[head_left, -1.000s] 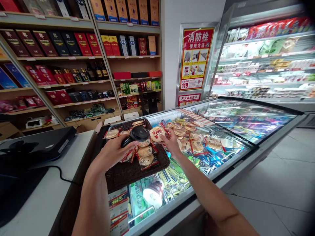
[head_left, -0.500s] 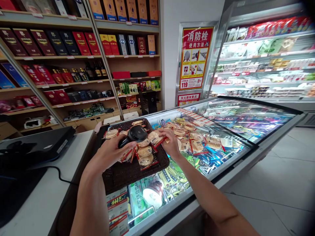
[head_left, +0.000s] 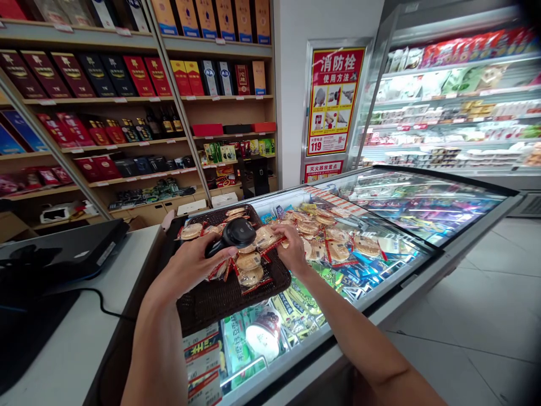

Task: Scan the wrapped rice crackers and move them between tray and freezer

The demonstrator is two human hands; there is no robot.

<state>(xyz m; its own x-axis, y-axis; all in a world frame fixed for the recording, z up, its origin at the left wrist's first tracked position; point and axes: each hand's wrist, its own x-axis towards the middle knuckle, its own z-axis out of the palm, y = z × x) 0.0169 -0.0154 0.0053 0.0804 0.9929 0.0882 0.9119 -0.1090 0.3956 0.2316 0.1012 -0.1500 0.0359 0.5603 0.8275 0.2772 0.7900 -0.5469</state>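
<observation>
A black handheld barcode scanner (head_left: 239, 231) is gripped by its handle in my left hand (head_left: 196, 259), its head tilted toward the right. My right hand (head_left: 291, 248) pinches the edge of a packaged flat cake (head_left: 265, 238) in clear, red-edged wrapping, close beside the scanner head. Beneath both lies a dark brown woven basket (head_left: 207, 301) with several similar packaged cakes (head_left: 250, 268) in it. More wrapped cakes (head_left: 338, 250) are spread over the freezer glass to the right of my right hand.
The basket rests on a glass-topped chest freezer (head_left: 406, 282) with ice-cream packs inside. At left stands a white counter (head_left: 46, 349) with a black device (head_left: 80, 248) and a cable (head_left: 103, 304). Shelves of boxed goods (head_left: 127, 76) rise behind; a lit refrigerated display (head_left: 456, 113) stands at right.
My left hand has tilted the scanner, and its head now leans more to the right, toward the cake in my right hand. My right hand has barely moved.
</observation>
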